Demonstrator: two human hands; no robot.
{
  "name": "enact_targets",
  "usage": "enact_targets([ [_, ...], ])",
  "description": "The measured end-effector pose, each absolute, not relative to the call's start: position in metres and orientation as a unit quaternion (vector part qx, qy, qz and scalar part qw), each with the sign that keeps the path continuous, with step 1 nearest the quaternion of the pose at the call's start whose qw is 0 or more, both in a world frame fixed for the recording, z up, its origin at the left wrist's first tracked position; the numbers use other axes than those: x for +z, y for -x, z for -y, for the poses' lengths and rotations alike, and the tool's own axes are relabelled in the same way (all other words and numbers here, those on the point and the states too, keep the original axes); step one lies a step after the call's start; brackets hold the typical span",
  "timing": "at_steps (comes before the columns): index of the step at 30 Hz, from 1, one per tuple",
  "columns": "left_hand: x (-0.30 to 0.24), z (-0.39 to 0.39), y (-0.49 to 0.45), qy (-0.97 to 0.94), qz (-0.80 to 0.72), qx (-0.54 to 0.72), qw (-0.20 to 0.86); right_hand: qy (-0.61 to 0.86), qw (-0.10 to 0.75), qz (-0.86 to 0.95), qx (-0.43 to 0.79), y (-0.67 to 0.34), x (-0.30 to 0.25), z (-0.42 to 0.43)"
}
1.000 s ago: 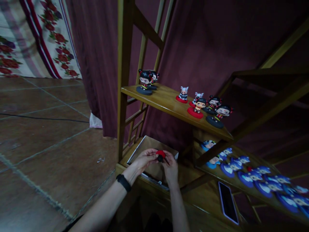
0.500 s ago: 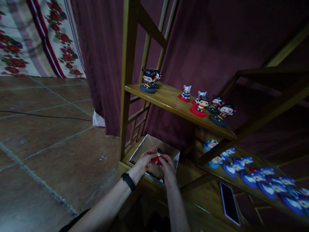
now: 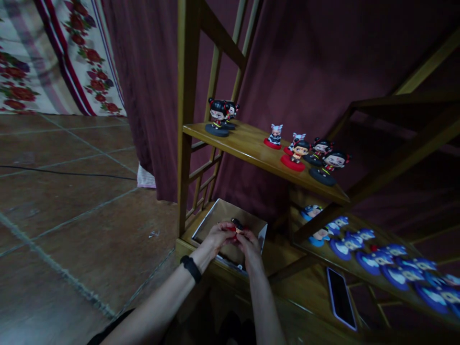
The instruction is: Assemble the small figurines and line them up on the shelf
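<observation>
Between my two hands is a small figurine with black hair and red parts. My left hand, with a dark band on its wrist, grips it from the left. The fingers of my right hand close on it from the right. Both hands are over an open cardboard box, which sits on the lowest shelf board. My fingers cover much of the figurine's lower part, and my hands hide part of the box's inside.
Several figurines on red or dark bases, such as a black-haired one, stand on the upper shelf. Blue figurines line a lower shelf at right. A phone lies near them. A wooden post rises left of the box.
The figurine has turned and tilted between my fingers. Both hands stay over the box, gripping it. The view has shifted slightly.
</observation>
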State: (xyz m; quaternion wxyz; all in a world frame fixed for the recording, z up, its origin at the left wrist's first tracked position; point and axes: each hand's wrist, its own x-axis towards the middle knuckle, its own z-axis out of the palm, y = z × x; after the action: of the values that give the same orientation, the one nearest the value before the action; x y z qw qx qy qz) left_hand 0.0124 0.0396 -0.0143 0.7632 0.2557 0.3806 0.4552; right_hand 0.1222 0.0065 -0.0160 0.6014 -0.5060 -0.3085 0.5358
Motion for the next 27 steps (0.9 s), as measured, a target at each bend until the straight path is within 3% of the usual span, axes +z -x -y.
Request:
enact_targets([
  [11,-0.008,-0.038,-0.005,-0.306,-0.35,0.446,0.765,0.516,0.604,0.438,0.421,-0.126,-0.014,-0.008],
  [27,0.01,-0.046,0.006,-0.435,-0.316,0.441,0.718,0.479,0.628,0.473,0.391,-0.127,-0.001,-0.002],
])
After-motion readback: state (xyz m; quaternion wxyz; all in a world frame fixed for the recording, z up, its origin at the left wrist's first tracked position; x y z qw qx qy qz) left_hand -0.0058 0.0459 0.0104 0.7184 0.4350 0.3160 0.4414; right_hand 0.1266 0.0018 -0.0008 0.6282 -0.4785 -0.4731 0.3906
